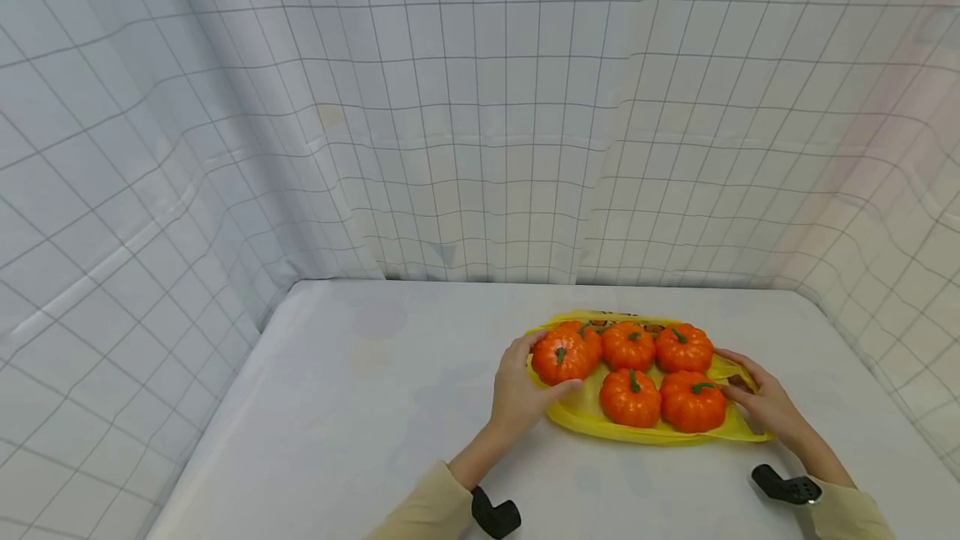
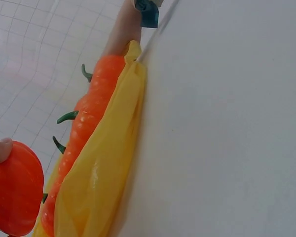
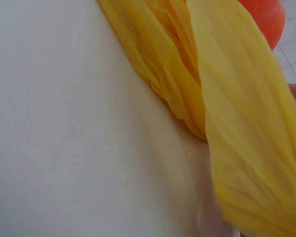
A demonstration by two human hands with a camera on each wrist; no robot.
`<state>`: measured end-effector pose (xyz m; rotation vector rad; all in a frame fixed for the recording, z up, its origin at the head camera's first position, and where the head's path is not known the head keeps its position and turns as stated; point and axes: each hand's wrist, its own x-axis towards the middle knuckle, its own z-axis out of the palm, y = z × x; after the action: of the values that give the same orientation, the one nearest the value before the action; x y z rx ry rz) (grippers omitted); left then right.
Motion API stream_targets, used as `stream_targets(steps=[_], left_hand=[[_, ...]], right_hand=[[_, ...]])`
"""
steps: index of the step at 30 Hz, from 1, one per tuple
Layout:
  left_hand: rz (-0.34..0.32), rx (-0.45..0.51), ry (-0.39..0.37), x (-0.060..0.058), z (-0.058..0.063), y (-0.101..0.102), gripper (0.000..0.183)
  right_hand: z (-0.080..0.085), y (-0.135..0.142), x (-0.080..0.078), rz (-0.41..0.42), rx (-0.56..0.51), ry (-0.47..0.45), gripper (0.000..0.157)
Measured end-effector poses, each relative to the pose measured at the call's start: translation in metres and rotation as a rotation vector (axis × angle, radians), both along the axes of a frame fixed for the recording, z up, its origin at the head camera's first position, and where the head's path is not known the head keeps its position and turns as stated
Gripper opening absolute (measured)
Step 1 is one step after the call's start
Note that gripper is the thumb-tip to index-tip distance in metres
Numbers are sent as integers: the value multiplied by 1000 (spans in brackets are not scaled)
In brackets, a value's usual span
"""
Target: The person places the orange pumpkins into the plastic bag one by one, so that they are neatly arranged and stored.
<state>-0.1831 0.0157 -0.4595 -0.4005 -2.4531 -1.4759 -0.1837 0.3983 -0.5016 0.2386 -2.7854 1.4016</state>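
In the head view my left hand grips a small orange pumpkin with a green stem, thumb on the near side and fingers on the far side. This pumpkin is raised above the others in the left wrist view. It partly hides another pumpkin behind it. Several more pumpkins sit in two rows on a yellow plastic bag. My right hand holds the bag's right end, fingertips beside the pumpkins. Yellow plastic covers most of that hand in the right wrist view.
The bag lies on a white-covered table, right of its middle. White grid-patterned curtains stand behind the table and along both sides. Black wrist devices sit at both wrists, near the beige sleeves.
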Motion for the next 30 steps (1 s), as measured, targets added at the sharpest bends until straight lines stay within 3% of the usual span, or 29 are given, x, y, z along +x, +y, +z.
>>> stream_targets(steps=[10, 22, 30], left_hand=[[-37, -15, 7, 6, -17, 12, 75], [-45, -77, 26, 12, -23, 15, 72], [-50, -100, -21, 15, -26, 14, 74]], right_hand=[[1, -1, 1, 5, -2, 13, 55], [1, -1, 0, 11, -14, 18, 55], [2, -1, 1, 15, -22, 23, 53]])
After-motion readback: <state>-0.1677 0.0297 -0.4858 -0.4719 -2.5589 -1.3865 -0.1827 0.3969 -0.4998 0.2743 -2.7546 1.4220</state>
